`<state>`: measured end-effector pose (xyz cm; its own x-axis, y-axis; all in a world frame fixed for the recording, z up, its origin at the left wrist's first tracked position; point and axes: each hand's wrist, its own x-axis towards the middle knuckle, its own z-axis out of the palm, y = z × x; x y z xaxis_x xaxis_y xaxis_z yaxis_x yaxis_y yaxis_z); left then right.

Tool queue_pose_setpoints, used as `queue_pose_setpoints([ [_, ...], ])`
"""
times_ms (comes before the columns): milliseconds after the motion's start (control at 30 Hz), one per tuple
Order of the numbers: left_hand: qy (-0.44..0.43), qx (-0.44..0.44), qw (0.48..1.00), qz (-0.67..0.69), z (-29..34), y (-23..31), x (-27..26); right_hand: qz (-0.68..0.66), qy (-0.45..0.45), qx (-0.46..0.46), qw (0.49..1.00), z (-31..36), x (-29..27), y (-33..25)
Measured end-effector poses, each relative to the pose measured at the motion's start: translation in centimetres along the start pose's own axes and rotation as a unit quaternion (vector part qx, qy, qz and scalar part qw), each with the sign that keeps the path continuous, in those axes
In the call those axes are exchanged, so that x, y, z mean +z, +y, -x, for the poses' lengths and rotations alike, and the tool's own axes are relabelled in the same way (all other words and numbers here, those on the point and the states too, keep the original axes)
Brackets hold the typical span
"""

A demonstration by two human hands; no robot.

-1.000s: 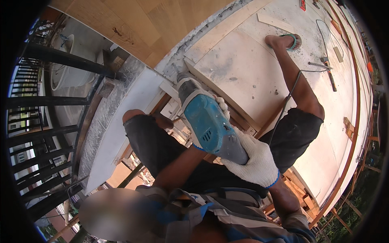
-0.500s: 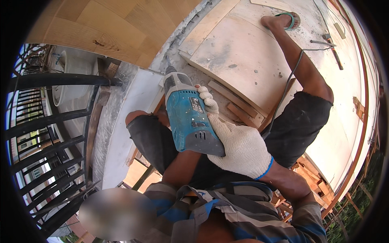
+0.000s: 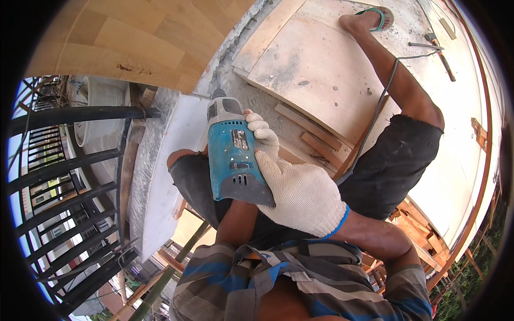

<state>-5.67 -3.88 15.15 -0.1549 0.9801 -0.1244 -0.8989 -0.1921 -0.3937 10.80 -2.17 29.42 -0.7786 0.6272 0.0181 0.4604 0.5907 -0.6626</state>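
Observation:
My right hand point(image 3: 292, 184), in a cream knit glove with a blue cuff, is wrapped round the side and rear of a teal and grey power drill point(image 3: 234, 150). The drill's nose points away from me. Its chuck point(image 3: 218, 93) is at the rough broken concrete groove point(image 3: 220, 67) beside the wood-patterned surface; exactly where the bit meets the concrete is hard to make out. My left forearm point(image 3: 237, 223) runs up beneath the drill body, which hides my left hand and its fingers.
Black metal railings point(image 3: 69, 160) stand at the left, by a white tub point(image 3: 101, 101). A pale board point(image 3: 305, 69) with grit lies ahead, loose wood strips point(image 3: 316, 136) beside it. A cable point(image 3: 383, 96) passes my right leg; a hammer point(image 3: 441, 56) lies far right.
The drill and my right hand have shifted left in view, and the drill stands a little straighter. The surroundings have shifted slightly too. My right hand's grip is unchanged.

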Motion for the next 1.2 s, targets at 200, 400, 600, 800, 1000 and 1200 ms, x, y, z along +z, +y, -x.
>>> queue_pose_setpoints([
  [200, 0.029, -0.018, 0.999, -0.008, 0.1, 1.0, 0.5, -0.025, 0.021, -0.026, 0.999, -0.2, 0.5, 0.2],
  [400, 0.176, -0.067, 0.972, 0.140, 4.4, 1.3, 1.7, 0.005, 0.002, -0.084, 0.996, 1.0, 2.1, 1.3],
  [600, 0.190, -0.140, 0.949, 0.208, 10.1, 4.5, -1.5, 0.038, -0.122, -0.076, 0.989, 3.0, 4.9, 1.3],
  [800, 0.201, 0.055, 0.939, -0.275, 15.8, 1.8, 0.6, 0.047, -0.097, -0.080, 0.991, 4.1, 7.3, 1.3],
  [1000, 0.279, 0.141, 0.913, -0.261, 17.3, 2.9, 0.0, 0.059, -0.100, -0.085, 0.990, 3.8, 8.4, 1.1],
  [1200, 0.167, 0.125, 0.972, -0.107, 18.5, 4.9, -1.5, 0.081, -0.130, -0.064, 0.986, 3.7, 9.0, 0.1],
])
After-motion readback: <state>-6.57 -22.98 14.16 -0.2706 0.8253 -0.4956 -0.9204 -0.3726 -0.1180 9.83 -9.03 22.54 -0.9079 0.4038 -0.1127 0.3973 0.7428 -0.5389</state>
